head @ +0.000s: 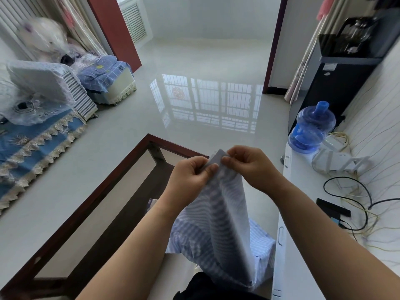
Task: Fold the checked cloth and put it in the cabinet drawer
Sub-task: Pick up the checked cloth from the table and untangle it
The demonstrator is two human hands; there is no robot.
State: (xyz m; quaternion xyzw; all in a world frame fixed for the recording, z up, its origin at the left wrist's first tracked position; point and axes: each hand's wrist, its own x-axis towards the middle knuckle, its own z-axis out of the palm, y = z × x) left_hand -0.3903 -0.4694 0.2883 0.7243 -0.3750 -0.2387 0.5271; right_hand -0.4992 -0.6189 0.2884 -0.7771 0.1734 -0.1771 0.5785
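The checked cloth (225, 217), pale blue and white, hangs in front of me from its top corner. My left hand (190, 172) and my right hand (249, 165) both pinch that corner, close together, thumbs on the near side. The cloth's lower part drapes down and bunches near my lap. The white cabinet (303, 213) stands along the right wall; its drawer fronts with small handles (280, 236) face left and appear closed.
A glass-topped coffee table with a dark red frame (104, 191) sits left of the cloth. A blue water bottle (309, 128), routers and tangled cables (346, 202) lie on the cabinet top. A sofa with a blue cover (32, 144) is at the left. Glossy floor lies ahead.
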